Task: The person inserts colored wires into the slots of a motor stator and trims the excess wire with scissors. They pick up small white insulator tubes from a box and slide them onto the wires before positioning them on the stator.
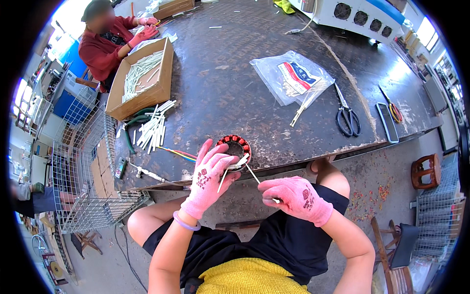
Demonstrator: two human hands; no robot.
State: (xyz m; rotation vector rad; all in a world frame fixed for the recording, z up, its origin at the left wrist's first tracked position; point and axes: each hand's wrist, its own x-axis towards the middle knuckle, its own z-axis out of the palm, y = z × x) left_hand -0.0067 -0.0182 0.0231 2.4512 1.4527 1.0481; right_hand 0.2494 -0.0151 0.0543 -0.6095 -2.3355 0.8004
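At the table's near edge stands a ring-shaped motor stator [247,145] with red-brown windings. My left hand [208,179], in a pink glove, is closed around its near left side. White strips [240,164] lie bunched at the ring beside my left fingers, and one end hangs down. Another thin white strip [253,175] runs from the ring to my right hand [297,197], also in a pink glove, whose fingers are pinched on its end. A short white tip pokes out below those fingers. Coloured wires [177,154] reach leftward from behind my left hand.
Left lie a pile of white tubes [155,128], green-handled pliers [129,138] and a cardboard box [167,73] of tubes. Right are a plastic bag [268,69], black scissors [348,121], a phone [387,122] and orange-handled scissors [395,112]. A co-worker [100,49] sits far left.
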